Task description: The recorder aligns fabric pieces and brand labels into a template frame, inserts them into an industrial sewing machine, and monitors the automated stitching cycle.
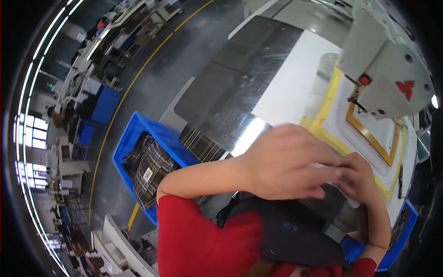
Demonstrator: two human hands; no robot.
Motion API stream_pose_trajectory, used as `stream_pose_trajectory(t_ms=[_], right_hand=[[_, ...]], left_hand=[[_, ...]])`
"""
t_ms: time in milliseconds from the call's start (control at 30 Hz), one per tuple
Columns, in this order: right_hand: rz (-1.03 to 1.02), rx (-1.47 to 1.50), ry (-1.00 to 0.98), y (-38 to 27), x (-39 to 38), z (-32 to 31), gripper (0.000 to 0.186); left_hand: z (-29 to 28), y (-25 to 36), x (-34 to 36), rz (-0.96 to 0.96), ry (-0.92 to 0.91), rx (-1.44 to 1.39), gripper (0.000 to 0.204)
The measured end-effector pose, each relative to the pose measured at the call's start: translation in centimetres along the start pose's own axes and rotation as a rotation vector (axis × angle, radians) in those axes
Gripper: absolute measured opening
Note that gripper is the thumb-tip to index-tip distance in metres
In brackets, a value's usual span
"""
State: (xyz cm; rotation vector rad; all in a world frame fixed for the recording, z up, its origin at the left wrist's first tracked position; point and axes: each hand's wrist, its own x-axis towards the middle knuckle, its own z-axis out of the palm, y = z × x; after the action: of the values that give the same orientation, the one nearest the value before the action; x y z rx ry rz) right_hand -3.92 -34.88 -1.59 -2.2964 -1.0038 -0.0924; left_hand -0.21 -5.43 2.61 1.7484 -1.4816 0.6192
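My left hand [295,161] is raised over the front of the work table [281,87], blurred, with its fingers curled toward my right hand [355,177], whose fingers are also bent. Their fingertips meet or nearly meet around a small pale thing that I cannot make out. Just beyond my hands lies a white sewing template [332,120] edged in yellow, with a gold rectangular frame [369,138] on it. Over it hangs the white sewing machine head [387,74]. A dark glossy metal plate [240,69] covers the table's left part, partly hidden by my left hand and forearm.
A blue crate [123,154] holding plaid fabric [152,168] stands at left, with more plaid cloth [198,141] beside it. Another blue crate [406,217] is at lower right. Across the aisle with a yellow line are rows of machines [74,97] and a person [58,119].
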Motion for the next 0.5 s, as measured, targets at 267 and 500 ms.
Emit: stream_pose_trajectory(t_ms=[267,500], right_hand=[[0.037,0.032,-0.099,-1.5,0.3,2.3,0.025],[0.157,-0.004,-0.024,-1.6,-1.2,3.4,0.022]], left_hand=[[2.8,-5.1,-29.4,-1.348,1.248,0.537,0.020],[10.1,-8.2,-38.8,-1.846,0.197,0.699,0.039]])
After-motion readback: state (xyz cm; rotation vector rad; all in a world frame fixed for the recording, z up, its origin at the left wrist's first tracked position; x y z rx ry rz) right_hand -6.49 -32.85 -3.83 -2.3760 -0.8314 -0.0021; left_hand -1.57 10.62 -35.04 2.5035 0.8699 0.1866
